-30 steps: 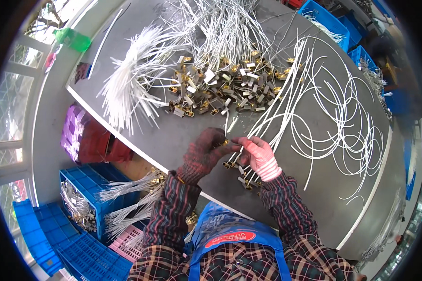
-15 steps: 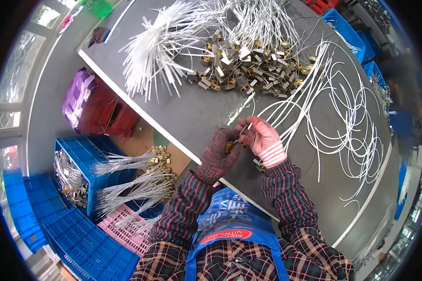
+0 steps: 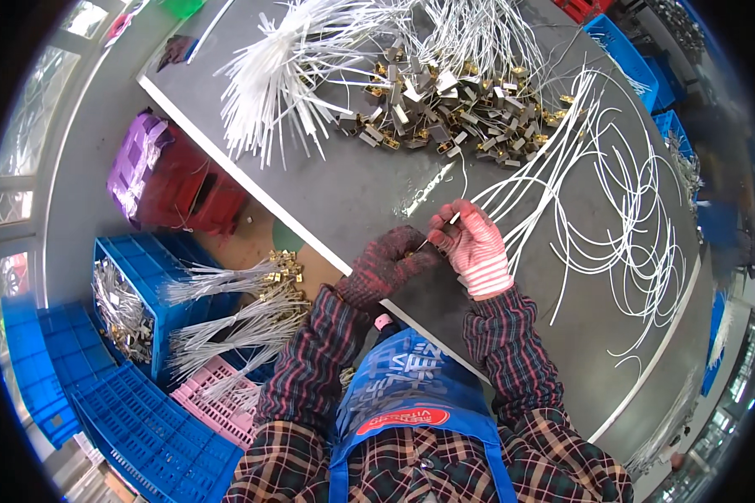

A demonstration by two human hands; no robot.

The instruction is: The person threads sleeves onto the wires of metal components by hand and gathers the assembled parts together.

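Over the near part of the grey table, my left hand (image 3: 387,267), in a dark red-and-black glove, is closed around a small part with a thin wire (image 3: 422,246); its fingers hide most of the part. Just to the right, my right hand (image 3: 475,250), in a pink-and-white striped glove, pinches a white tube (image 3: 454,218) whose tip shows above the thumb. The wire spans the small gap between both hands. Beyond them lies a heap of small grey blocks with brass fittings (image 3: 453,113), their white leads running to the far side.
A bundle of white tubes (image 3: 272,92) lies at the far left, and long looped white tubes (image 3: 616,226) cover the right. Beside the table's white edge (image 3: 243,180) stand a red bin (image 3: 193,189), blue crates (image 3: 155,436) and a pink crate (image 3: 214,390) under bundled leads (image 3: 235,331).
The brass piece that showed at my left fingers is now hidden by them. My left hand has shifted slightly left. My right hand still pinches the tube, close to where it was.
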